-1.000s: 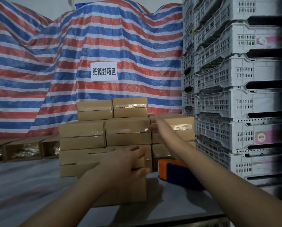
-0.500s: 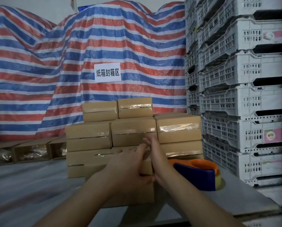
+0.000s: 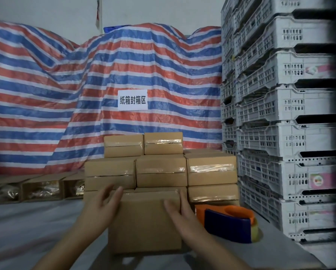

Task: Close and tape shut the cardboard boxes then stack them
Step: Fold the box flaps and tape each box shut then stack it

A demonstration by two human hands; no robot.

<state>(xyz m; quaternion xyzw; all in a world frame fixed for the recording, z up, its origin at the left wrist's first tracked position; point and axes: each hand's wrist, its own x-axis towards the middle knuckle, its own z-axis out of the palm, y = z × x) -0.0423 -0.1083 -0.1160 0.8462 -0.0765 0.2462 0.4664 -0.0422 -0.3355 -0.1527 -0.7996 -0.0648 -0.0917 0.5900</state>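
A closed brown cardboard box [image 3: 143,221] sits in front of me, held between both hands. My left hand [image 3: 102,206] is against its left side with fingers spread and nearly straight. My right hand [image 3: 179,209] lies on its right top edge, thumb on the lid and fingers down the right side. Behind it rises a stack of taped boxes [image 3: 161,170], three layers high. An orange and blue tape dispenser [image 3: 229,223] rests on the table just right of my right hand.
Several open boxes [image 3: 40,189] with wrapped contents line the back left. Grey plastic crates [image 3: 284,114] tower at the right. A striped tarp [image 3: 65,94] with a white sign hangs behind. The grey table surface [image 3: 26,230] spreads to the left.
My right hand drew back from the right-hand taped box in the stack and came to the near box's right side. My left hand shifted from the lid to the left side.
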